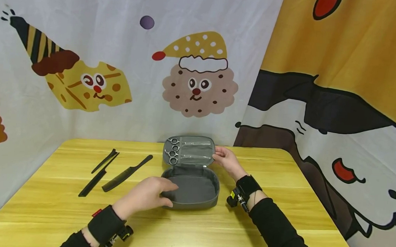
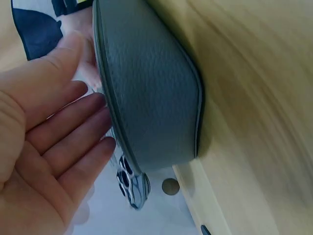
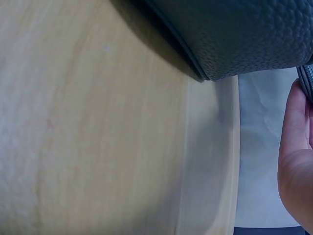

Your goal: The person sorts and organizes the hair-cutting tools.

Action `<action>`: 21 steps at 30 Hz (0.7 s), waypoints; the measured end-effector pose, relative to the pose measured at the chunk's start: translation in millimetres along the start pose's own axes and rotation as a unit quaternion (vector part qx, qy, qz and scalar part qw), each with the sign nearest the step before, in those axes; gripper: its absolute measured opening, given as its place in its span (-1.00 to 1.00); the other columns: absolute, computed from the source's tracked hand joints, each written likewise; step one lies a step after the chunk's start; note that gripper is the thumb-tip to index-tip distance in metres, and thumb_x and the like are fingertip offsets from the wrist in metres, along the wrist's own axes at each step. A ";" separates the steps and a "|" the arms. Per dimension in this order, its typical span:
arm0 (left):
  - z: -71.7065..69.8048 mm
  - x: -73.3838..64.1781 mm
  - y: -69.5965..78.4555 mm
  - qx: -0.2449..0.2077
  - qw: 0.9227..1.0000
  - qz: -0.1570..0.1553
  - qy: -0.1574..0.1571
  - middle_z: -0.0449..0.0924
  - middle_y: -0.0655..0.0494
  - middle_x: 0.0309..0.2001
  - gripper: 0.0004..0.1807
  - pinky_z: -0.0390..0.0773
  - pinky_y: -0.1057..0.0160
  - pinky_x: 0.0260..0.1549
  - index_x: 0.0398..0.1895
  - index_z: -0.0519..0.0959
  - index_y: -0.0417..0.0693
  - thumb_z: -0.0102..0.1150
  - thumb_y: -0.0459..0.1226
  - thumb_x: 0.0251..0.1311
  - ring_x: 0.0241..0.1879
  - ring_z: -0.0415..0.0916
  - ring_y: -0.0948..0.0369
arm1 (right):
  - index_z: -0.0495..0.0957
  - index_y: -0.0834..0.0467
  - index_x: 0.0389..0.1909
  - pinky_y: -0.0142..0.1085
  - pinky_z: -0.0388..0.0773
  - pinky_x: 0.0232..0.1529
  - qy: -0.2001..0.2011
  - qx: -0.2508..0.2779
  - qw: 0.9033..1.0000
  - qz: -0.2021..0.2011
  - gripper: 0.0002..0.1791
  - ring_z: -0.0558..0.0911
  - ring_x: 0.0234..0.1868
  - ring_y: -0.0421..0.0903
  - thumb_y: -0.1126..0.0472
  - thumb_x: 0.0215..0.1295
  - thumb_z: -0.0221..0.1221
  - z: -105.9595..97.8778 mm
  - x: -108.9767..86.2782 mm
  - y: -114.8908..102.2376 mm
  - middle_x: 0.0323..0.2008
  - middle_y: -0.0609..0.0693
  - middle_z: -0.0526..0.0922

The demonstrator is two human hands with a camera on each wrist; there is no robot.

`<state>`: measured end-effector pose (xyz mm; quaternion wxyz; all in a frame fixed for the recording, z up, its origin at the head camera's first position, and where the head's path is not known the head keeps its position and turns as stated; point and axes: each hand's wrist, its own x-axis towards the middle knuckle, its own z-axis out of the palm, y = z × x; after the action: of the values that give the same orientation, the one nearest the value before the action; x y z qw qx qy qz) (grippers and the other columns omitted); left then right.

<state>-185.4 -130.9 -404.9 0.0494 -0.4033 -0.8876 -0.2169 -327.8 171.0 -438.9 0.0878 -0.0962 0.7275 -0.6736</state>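
Observation:
A grey zip case lies unfolded, its bare-bottomed base (image 1: 192, 206) toward me and its raised lid (image 1: 196, 151) behind. Scissors (image 1: 173, 153) with silver finger rings are tucked under clear straps inside the lid, rings to the left. My right hand (image 1: 229, 163) pinches the lid's right edge; in the right wrist view that hand (image 3: 296, 171) is partly cut off by the frame. At the base's left rim is my left hand (image 1: 146, 192), its fingers reaching over the rim. The left wrist view shows these fingers (image 2: 80, 134) fairly straight beside the case wall (image 2: 151, 93).
Left of the case, a wide black comb (image 1: 121, 180), a narrow-tailed comb (image 1: 93, 183) and a slim black piece (image 1: 103, 161) lie on the wooden table (image 1: 190, 234). A cartoon-printed curtain (image 1: 120, 49) hangs close behind the table's far edge.

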 end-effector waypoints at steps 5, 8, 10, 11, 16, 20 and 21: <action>6.0 0.8 2.8 0.026 1.000 0.005 -0.012 0.72 0.06 -0.11 -0.60 0.61 0.21 -0.06 -0.07 0.73 -0.17 0.53 -0.26 -0.03 -0.09 0.65 0.15 | 0.36 0.49 0.24 -0.24 0.61 0.02 0.000 -0.007 1.000 0.003 -0.61 0.64 -0.13 -0.19 0.45 0.45 0.04 -0.3 0.7 1.1 0.05 0.30 0.57; 9.4 0.0 2.1 0.042 0.999 0.009 -0.009 0.73 0.13 -0.20 -0.70 0.63 0.24 -0.14 -0.17 0.76 -0.09 0.53 -0.30 -0.05 -0.17 0.66 0.21 | 0.35 0.49 0.25 -0.20 0.60 0.05 -0.001 -0.007 1.000 0.007 -0.60 0.64 -0.12 -0.17 0.45 0.46 0.03 -0.2 0.7 1.4 0.05 0.30 0.57; 11.2 -0.6 1.5 0.049 0.999 0.012 -0.004 0.73 0.18 -0.26 -0.77 0.64 0.26 -0.19 -0.25 0.77 -0.03 0.52 -0.34 -0.04 -0.22 0.66 0.25 | 0.34 0.48 0.26 -0.21 0.60 0.05 0.002 -0.004 1.000 0.011 -0.60 0.64 -0.12 -0.17 0.45 0.46 0.03 0.2 0.6 1.3 0.05 0.28 0.57; 11.8 -0.9 1.3 0.052 0.999 0.013 -0.001 0.72 0.20 -0.29 -0.79 0.64 0.27 -0.21 -0.29 0.77 0.01 0.52 -0.35 -0.04 -0.25 0.66 0.27 | 0.35 0.48 0.26 -0.21 0.60 0.05 0.002 -0.003 1.000 0.012 -0.60 0.65 -0.11 -0.16 0.45 0.46 0.03 0.4 0.5 1.2 0.05 0.28 0.58; 13.7 -1.2 2.0 0.068 0.998 0.010 0.014 0.69 0.31 -0.40 -0.81 0.64 0.28 -0.34 -0.48 0.72 0.13 0.51 -0.37 -0.05 -0.34 0.63 0.32 | 0.36 0.47 0.25 -0.09 0.57 0.10 0.003 -0.004 1.000 0.010 -0.62 0.66 -0.11 -0.14 0.46 0.47 0.01 1.6 0.0 1.0 0.05 0.29 0.59; 15.0 -0.7 3.5 0.087 0.996 0.011 0.019 0.65 0.35 -0.45 -0.77 0.61 0.30 -0.42 -0.57 0.66 0.15 0.52 -0.37 -0.07 -0.40 0.62 0.34 | 0.37 0.49 0.23 0.07 0.48 0.17 0.001 -0.004 1.000 0.007 -0.63 0.66 -0.13 -0.13 0.46 0.47 0.00 2.1 -0.1 1.3 0.02 0.29 0.60; 15.4 -0.7 3.7 0.092 0.995 0.012 0.020 0.64 0.36 -0.47 -0.75 0.60 0.30 -0.44 -0.60 0.63 0.16 0.52 -0.37 -0.08 -0.41 0.61 0.35 | 0.38 0.49 0.22 0.09 0.47 0.18 0.001 -0.001 1.000 0.009 -0.64 0.67 -0.14 -0.13 0.47 0.47 0.00 2.3 0.1 1.4 0.01 0.28 0.61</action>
<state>-180.8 -122.7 -417.6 0.1066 -0.4031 -0.8978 -0.1419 -327.3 168.9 -440.6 0.0932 -0.0890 0.7294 -0.6718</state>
